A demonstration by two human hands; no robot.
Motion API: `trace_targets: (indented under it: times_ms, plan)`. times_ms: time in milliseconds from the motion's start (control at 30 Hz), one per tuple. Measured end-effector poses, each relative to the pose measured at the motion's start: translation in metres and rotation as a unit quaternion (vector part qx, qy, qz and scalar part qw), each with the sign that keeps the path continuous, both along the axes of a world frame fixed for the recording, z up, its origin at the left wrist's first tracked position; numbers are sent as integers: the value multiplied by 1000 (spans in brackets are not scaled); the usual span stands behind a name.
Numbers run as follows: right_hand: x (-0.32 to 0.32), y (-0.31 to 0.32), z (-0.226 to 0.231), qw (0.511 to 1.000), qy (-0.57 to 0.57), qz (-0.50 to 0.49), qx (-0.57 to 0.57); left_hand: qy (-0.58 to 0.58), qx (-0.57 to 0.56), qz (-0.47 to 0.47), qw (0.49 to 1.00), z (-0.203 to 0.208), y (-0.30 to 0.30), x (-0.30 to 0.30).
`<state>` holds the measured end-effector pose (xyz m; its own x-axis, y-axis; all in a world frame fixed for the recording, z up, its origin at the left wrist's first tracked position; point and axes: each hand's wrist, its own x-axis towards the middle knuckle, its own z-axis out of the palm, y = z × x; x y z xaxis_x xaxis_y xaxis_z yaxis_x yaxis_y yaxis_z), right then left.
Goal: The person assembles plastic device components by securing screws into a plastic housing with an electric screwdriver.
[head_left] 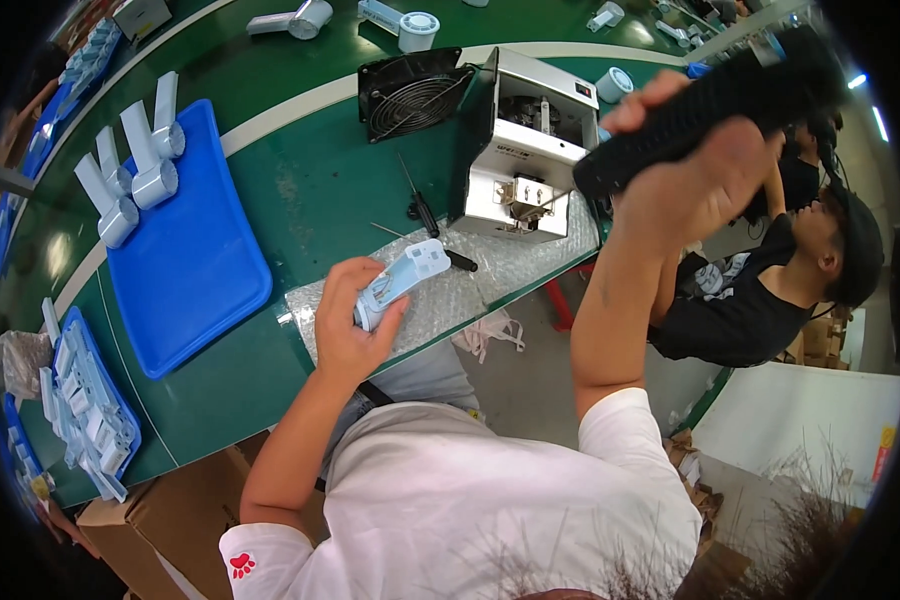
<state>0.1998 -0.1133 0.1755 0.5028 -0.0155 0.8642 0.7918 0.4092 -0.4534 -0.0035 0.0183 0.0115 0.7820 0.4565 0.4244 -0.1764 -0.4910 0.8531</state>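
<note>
My left hand [348, 322] is closed around a light-blue plastic housing [416, 266], its open side up and some thin wires showing inside. My right hand [690, 180] is raised high at the right, gripping a long black block-shaped device [710, 115] whose exact kind I cannot make out. Beyond the housing stands a silver metal bench machine [525, 150] with an open top. A black screwdriver [425, 215] and a second black-handled screwdriver [460, 261] lie between my left hand and the machine. Bubble wrap [500, 265] covers the bench there.
A black fan [410, 95] stands left of the machine. On the left, a blue tray [185, 270] carries several light-blue assemblies at its far edge; another tray [130, 430] holds piled housings. A person in black [760, 280] sits at the right. A conveyor [270, 70] curves behind.
</note>
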Motion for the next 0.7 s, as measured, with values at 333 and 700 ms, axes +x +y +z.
trace_targets:
  times_ms: [333, 700]
  plan:
    - [-6, 2, 15, 987, 6, -145, -68, -4, 11, -15, 1000, -3, 0, -2]
    - [-39, -32, -7, 929, 291, 229, 1, 6, 6, -15, 1000, -8, 1, -3]
